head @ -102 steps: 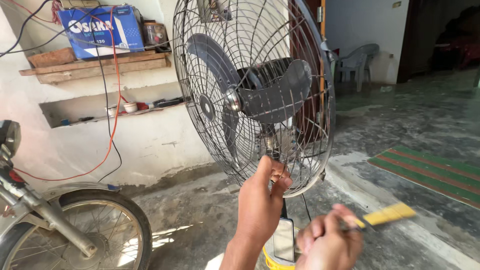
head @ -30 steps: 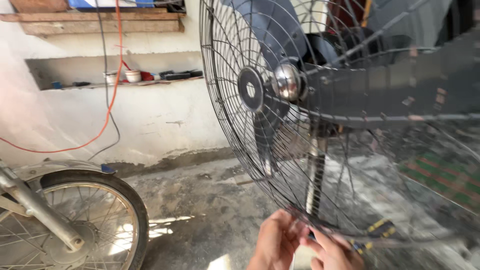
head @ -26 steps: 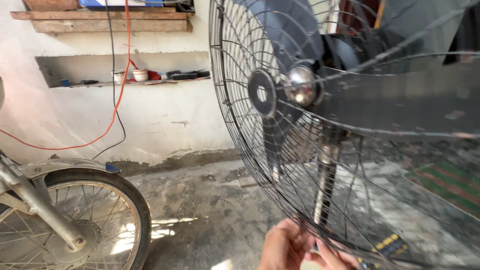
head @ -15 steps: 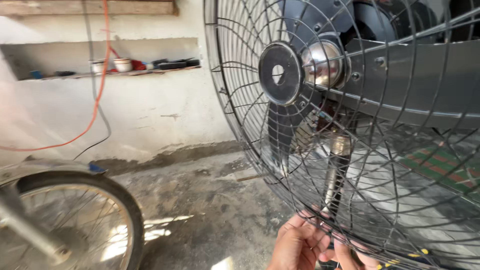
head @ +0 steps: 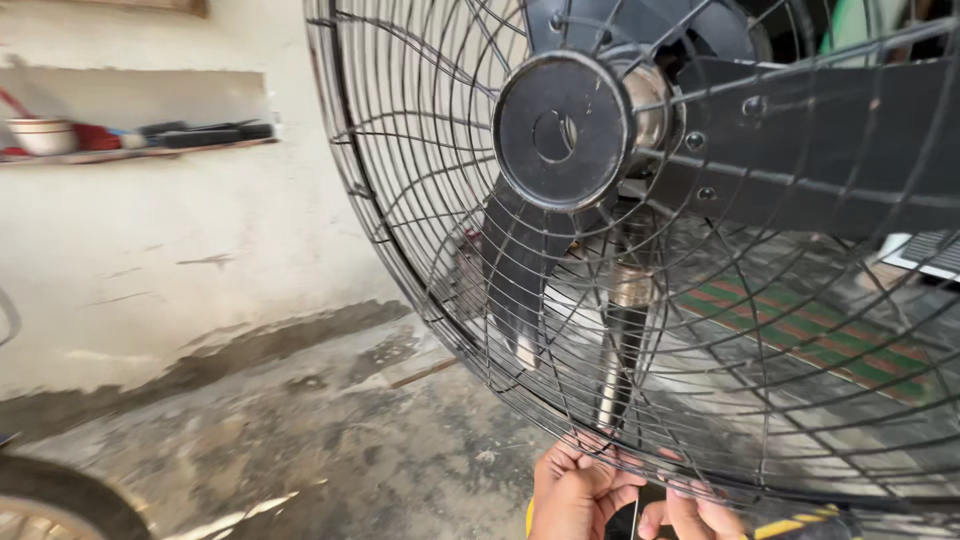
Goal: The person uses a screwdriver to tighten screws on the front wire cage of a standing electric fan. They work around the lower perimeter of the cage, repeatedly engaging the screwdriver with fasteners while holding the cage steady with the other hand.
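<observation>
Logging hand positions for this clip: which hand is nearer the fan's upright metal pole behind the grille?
Left. The left hand grips the grille's bottom rim almost directly below the pole; the right hand sits further to the right along that rim.

We stand before a stained whitewashed wall (head: 180, 260) with a recessed shelf (head: 130, 155) holding a small bowl (head: 40, 135). Below us lies rough, cracked concrete floor (head: 330, 440); a green striped mat (head: 810, 340) sits further back.

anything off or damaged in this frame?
Nothing clearly broken. The fan guard wires look intact and evenly spaced. Left hand and right hand grip its bottom rim. Wall paint is scuffed and stained near the floor.
</observation>
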